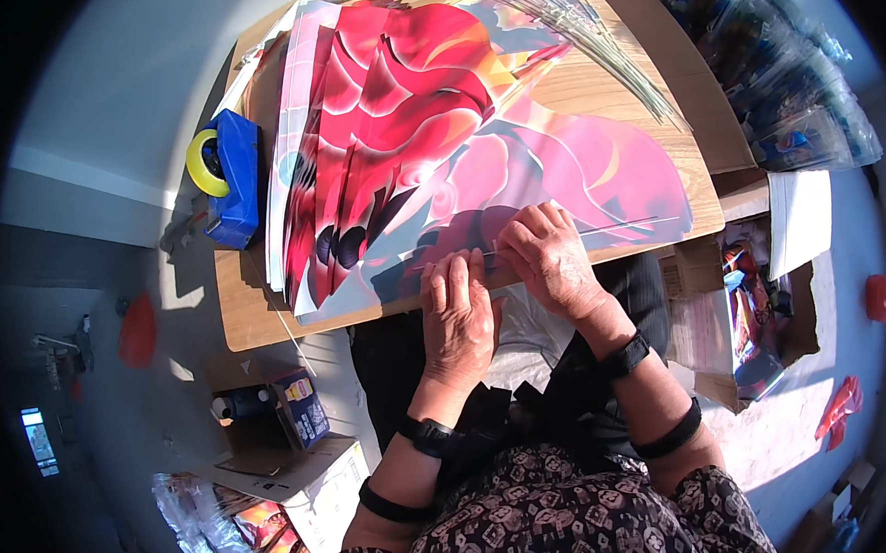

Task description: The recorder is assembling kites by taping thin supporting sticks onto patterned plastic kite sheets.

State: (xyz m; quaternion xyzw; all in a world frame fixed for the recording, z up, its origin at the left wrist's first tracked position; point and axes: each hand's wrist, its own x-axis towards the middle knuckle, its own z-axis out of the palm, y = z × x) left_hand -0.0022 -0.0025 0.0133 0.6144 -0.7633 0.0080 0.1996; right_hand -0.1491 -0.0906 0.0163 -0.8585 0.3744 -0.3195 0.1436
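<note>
A thin, pale rod (621, 229) lies along the near edge of a glossy pink, red and grey printed sheet (609, 170). My right hand (549, 257) is closed, its fingers bent and pinched together on the rod at that edge. Just left of it, my left hand (458, 312) rests with fingers stretched out, their tips pressing on the sheet's edge; its thumb is partly hidden. Farther left, several red printed sheets (371, 123) stand in folds on top of a stack. A bundle of thin rods (615, 60) lies at the table's far right.
A blue tape dispenser (235, 180) with yellow tape is by the left side of the wooden table (270, 333). Open cardboard boxes (802, 305) with colourful packs stand at the right, clear plastic bags (803, 95) beyond. Another box (326, 496) sits at lower left.
</note>
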